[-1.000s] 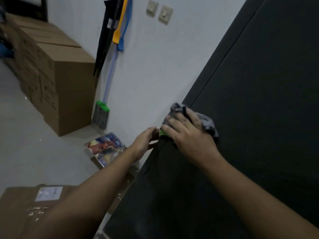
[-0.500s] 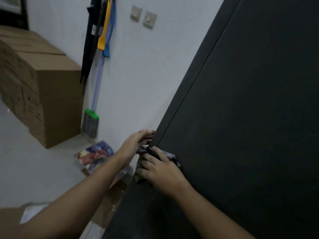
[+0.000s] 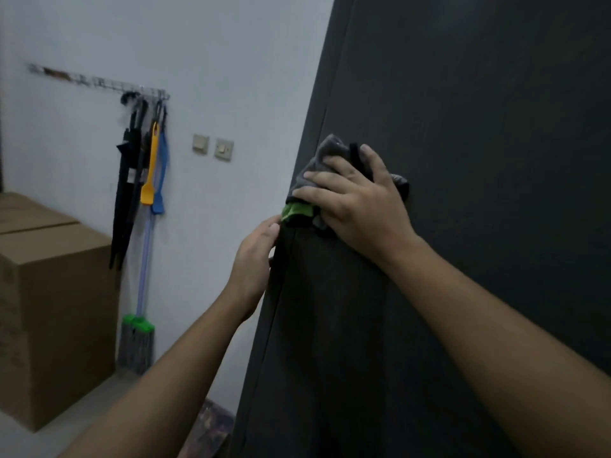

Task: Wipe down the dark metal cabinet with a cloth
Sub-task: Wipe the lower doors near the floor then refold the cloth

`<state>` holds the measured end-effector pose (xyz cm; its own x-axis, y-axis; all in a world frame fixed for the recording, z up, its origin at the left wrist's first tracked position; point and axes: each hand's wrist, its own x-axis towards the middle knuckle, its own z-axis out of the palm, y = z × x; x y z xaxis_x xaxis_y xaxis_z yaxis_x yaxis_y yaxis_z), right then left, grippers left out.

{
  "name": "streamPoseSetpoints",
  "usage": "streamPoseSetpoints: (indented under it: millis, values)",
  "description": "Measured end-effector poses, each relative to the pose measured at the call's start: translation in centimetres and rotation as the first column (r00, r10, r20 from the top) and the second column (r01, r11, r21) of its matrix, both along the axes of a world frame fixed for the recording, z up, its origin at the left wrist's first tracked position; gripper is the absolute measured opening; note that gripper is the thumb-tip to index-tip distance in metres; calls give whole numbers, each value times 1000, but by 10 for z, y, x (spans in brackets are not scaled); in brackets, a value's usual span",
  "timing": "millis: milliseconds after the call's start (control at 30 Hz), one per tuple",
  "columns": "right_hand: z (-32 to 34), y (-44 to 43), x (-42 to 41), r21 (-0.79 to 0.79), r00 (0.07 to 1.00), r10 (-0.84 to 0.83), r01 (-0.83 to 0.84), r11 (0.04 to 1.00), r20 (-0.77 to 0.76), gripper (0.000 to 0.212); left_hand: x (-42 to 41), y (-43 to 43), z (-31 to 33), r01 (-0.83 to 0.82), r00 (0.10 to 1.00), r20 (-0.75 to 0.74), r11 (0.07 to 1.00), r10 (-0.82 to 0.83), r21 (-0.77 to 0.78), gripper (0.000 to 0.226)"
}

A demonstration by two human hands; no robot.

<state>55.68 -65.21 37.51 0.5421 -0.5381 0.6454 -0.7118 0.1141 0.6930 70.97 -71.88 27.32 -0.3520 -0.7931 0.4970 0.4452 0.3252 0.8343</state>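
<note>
The right hand (image 3: 360, 206), fingers flat, is sweeping the crumpled grey-green cloth (image 3: 319, 160) back up the left edge of the tall dark metal cabinet (image 3: 479, 143), repeating the edge pass; the left hand (image 3: 254, 256) is bracing there, grip unclear.

Room was pretty dim, pale wall (image 3: 231, 61) had two switches (image 3: 213, 147). Mop (image 3: 137, 338) hung off a hook rail (image 3: 99, 82), cardboard boxes (image 3: 56, 309) sat nearby.

The cabinet (image 3: 479, 127) fills the right of the frame, its dark face flat and bare above, right of and below the right hand (image 3: 360, 206) pressing the cloth (image 3: 325, 153). At centre the left hand (image 3: 254, 259) holds the cabinet's left edge, with the wall (image 3: 231, 61) just behind. Hanging tools (image 3: 153, 166) and a mop (image 3: 137, 345) line the wall at left. Cardboard boxes (image 3: 56, 309) take up the floor at lower left.
</note>
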Motion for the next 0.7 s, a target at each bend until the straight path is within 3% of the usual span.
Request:
streamPoseSetpoints:
  millis: [100,200,300,367,533,600,700]
  values:
    - [-7,-2,3,-13,1000,-2,2,1000,17,32,6,-3,20,-35,999,-4,998,35,-55,33]
    - [-13,3,0,111,999,-16,22,994,-51,36,15,-7,40,-55,998,-27,998,54,-20,35]
    - [12,9,-4,219,990,-16,47,975,-139,39,19,-4,60,-80,997,15,996,81,-48,35]
    - [38,11,-6,205,987,-13,46,978,-162,39,19,-1,74,-74,997,23,995,75,-75,35]
    - [125,8,-2,87,998,-40,44,995,-55,40,11,6,108,-88,993,68,982,100,-165,30]
    - [161,5,4,48,999,-47,47,998,0,39,9,1,117,-121,978,138,962,158,-243,40]
    - [198,-1,17,-84,982,-49,66,994,184,41,8,-5,131,-146,953,207,936,219,-320,45]
